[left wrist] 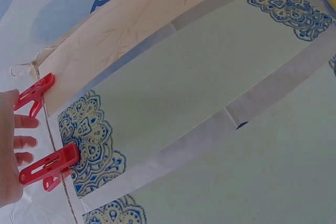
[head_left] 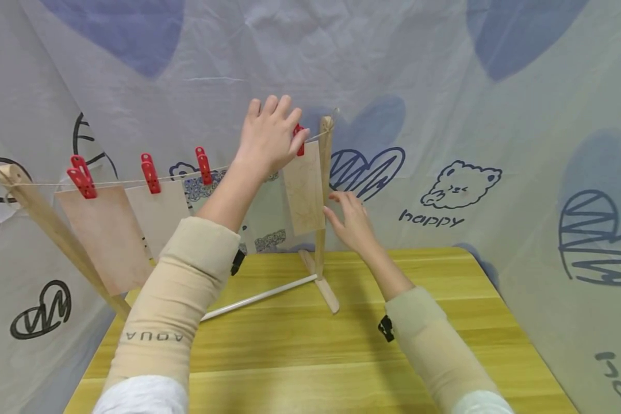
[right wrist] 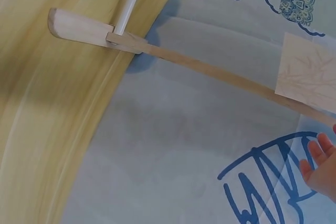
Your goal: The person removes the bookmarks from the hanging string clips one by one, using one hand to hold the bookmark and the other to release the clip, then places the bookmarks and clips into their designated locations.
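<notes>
My left hand (head_left: 271,135) is raised at the right end of a string line, its thumb and fingers around a red clothespin (left wrist: 35,94). This clothespin clips a beige card (head_left: 304,190) with a faint bamboo print to the string (left wrist: 51,129). My right hand (head_left: 353,221) is lower, fingers spread and relaxed beside the card's right edge and the wooden post (head_left: 327,167), holding nothing. In the left wrist view, another red clothespin (left wrist: 50,166) holds a pale green card (left wrist: 178,72) with blue patterned corners next to the beige one.
Farther left, red clothespins (head_left: 150,173) hold a plain pale card (head_left: 160,213) and a pinkish card (head_left: 103,236). A left wooden post (head_left: 57,230) carries the string's other end. A white rod (head_left: 259,297) runs low from the right post's wooden foot (head_left: 328,293) over the yellow wood-grain table (head_left: 300,356).
</notes>
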A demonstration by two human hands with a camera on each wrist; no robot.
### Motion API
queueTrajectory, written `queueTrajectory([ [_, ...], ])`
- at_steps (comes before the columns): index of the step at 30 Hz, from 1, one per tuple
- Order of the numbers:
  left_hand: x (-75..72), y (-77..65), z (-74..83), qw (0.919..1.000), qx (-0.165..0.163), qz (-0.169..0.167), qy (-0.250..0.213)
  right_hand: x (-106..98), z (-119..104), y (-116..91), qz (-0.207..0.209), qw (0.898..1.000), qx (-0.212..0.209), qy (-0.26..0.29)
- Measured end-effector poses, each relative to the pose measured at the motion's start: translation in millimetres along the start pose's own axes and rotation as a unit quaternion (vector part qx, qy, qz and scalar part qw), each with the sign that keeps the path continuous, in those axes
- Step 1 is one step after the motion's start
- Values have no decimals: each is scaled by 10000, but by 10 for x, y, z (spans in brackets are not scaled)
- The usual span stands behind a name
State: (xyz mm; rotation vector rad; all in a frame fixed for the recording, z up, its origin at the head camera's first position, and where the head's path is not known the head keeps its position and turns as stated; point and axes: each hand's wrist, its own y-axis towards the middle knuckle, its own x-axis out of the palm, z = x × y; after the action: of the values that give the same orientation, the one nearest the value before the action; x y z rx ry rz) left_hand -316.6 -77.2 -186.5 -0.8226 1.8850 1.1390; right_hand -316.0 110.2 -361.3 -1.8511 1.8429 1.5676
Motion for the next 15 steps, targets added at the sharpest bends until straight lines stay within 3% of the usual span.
queueTrajectory([
  [15,-16,50,-3,9993,2,-361,11,34,-15,83,-89,9997,-176,-148],
])
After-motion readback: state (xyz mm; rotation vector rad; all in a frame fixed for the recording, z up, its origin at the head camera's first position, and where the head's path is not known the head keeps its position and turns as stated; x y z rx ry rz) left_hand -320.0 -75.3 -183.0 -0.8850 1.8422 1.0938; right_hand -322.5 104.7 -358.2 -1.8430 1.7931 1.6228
